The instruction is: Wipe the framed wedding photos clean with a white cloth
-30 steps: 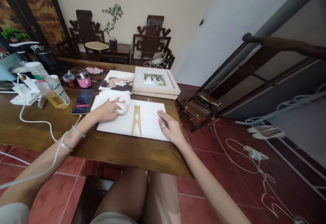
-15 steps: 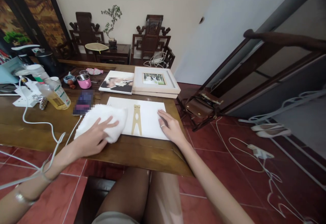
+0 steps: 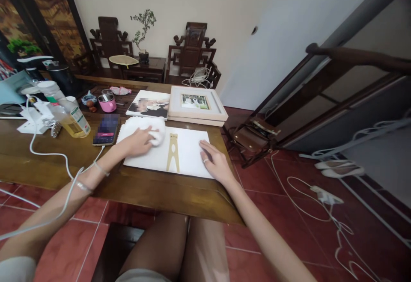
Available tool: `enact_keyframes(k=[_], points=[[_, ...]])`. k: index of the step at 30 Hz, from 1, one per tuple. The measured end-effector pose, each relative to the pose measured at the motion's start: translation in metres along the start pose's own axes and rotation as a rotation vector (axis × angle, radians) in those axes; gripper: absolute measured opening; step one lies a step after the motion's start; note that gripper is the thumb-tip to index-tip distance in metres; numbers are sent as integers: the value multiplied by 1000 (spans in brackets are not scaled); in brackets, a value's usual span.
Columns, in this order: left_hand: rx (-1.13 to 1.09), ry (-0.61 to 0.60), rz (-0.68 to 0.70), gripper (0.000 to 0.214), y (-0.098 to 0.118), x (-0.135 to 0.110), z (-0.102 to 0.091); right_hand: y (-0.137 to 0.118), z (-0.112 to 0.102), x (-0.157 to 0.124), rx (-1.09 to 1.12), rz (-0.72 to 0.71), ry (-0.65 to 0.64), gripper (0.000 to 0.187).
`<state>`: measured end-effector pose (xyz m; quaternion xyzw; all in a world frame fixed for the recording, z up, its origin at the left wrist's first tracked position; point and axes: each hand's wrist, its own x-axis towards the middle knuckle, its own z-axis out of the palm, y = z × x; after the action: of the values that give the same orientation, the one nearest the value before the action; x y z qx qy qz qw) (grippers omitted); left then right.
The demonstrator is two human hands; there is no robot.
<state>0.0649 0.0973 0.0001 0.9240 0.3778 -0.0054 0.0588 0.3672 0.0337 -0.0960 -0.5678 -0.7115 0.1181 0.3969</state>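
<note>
A white board or picture panel (image 3: 189, 153) with a tan, long-legged animal figure (image 3: 173, 151) lies flat on the wooden table. My left hand (image 3: 141, 140) presses a bunched white towel (image 3: 136, 126) onto the board's left part, its fingers curled into the fabric. The towel covers the upper left corner. At the board's right edge rests my right hand (image 3: 215, 160), fingers stretched out on the surface and a ring on one of them. It holds nothing.
Behind the board lie a framed photo (image 3: 218, 107) and a photo panel (image 3: 146, 110). To the left are a phone (image 3: 105, 129), a pink cup (image 3: 107, 104), a bottle of yellow liquid (image 3: 75, 119) and a power strip (image 3: 34, 117). A white cable (image 3: 66, 162) crosses my left forearm.
My left hand has moved the towel away from me and slightly right, from the board's lower left to its upper left. More of the lower left board shows. My right hand stays in place.
</note>
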Motion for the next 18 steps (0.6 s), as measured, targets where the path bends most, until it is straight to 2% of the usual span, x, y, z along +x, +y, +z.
enact_keyframes(k=[4,8,10,13,16,18], points=[[9,71,15,30,6,25,-5,0,0,0,4,6,1,40],[44,18,34,31,27,18,-2,0,-1,0,20,6,2,39],[77,-51,43,30,39,1,1,0,0,0,25,3,1,39],[89,-128,81,28,58,-38,4,0,0,1,14,3,-4,40],[46,-152,118,29,71,-76,7,0,0,1,-4,3,-14,41],[16,-152,131,31,72,-89,9,-1,-1,1,-6,3,-17,41]])
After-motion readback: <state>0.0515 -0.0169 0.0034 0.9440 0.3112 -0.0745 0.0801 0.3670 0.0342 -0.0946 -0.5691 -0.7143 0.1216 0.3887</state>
